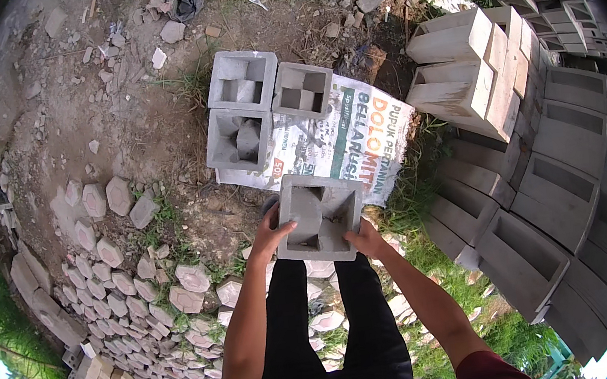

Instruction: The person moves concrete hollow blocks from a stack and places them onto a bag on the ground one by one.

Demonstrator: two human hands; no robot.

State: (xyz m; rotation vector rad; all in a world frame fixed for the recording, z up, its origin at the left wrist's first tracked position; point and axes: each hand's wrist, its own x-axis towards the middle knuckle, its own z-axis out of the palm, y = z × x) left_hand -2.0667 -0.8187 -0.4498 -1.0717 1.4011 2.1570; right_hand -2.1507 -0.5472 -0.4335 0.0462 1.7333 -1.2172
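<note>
I carry a square grey concrete vent block with a hollow patterned face in front of my legs. My left hand grips its left side and my right hand grips its lower right corner. Ahead on the ground, three similar blocks lie close together, partly on a white printed sack spread over the dirt.
Stacked rows of grey concrete blocks fill the right side. Hexagonal paving stones lie scattered and piled at the left. Bare dirt with rubble stretches beyond the sack, grass patches by my feet.
</note>
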